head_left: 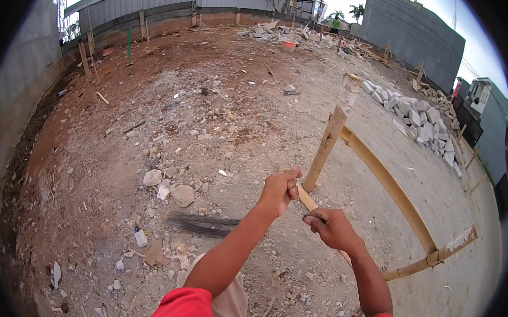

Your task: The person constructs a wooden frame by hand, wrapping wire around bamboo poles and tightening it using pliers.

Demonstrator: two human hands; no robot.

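Note:
My left hand (280,193) is closed, its thumb and fingers pinching a thin wire (300,197). The wire runs down to my right hand (333,229), which is also closed, with its thumb and forefinger together around the lower end. Just behind the wire is a pale wooden strip (307,199), partly hidden by my hands. Beyond it stands a wooden post (329,145) with a worn, whitish top. A split bamboo strip (390,186) slopes from this post down to a lower bamboo rail (426,262). On the ground left of my forearm lies a bundle of dark wires (203,224).
Rubble and stones (182,195) litter the dirt. White blocks (421,118) are heaped at the right. An orange-red basin (289,44) sits far off near a debris pile; a person in green (336,23) stands beyond. A concrete wall (25,67) borders the left.

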